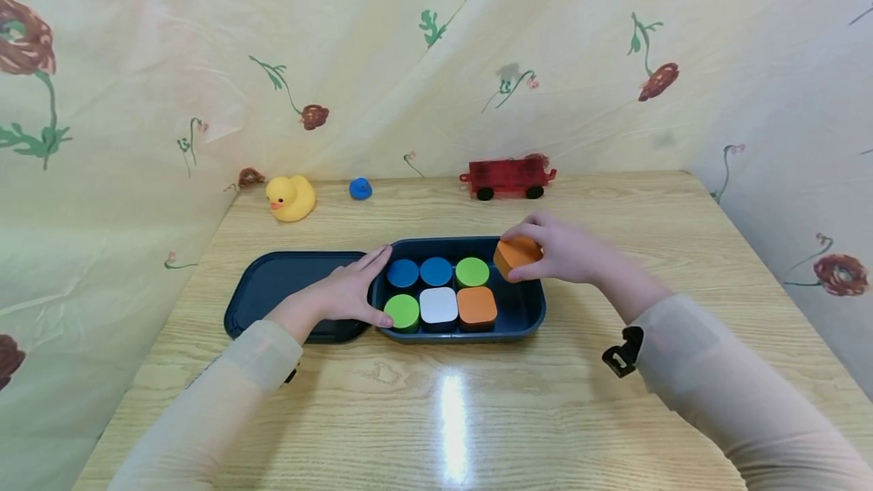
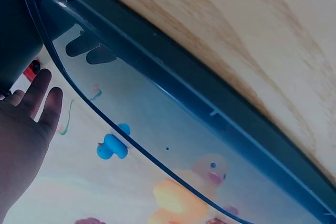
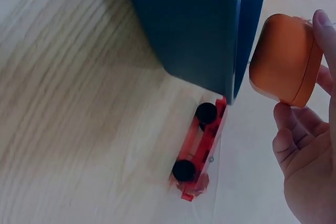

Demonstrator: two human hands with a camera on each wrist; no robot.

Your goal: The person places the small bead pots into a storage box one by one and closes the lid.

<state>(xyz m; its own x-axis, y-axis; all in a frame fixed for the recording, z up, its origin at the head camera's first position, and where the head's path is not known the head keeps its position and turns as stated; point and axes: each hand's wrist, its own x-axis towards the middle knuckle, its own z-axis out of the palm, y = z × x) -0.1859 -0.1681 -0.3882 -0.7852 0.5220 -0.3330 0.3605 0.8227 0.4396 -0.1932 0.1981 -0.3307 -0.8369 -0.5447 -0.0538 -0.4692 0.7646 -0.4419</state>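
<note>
mid-frame, your left hand (image 1: 346, 290) spreads at the box (image 1: 450, 338), probably steadying it, while your right hand (image 1: 561, 250) pinches an orange tub (image 1: 516, 254), tilted perhaps for clearance.

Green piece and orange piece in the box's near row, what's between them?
One white piece sits between the green piece and the orange piece there. The head view shows it.

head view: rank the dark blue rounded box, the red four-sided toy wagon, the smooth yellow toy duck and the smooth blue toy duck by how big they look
Largest to smallest:
1. dark blue rounded box
2. red toy wagon
3. yellow toy duck
4. blue toy duck
</note>
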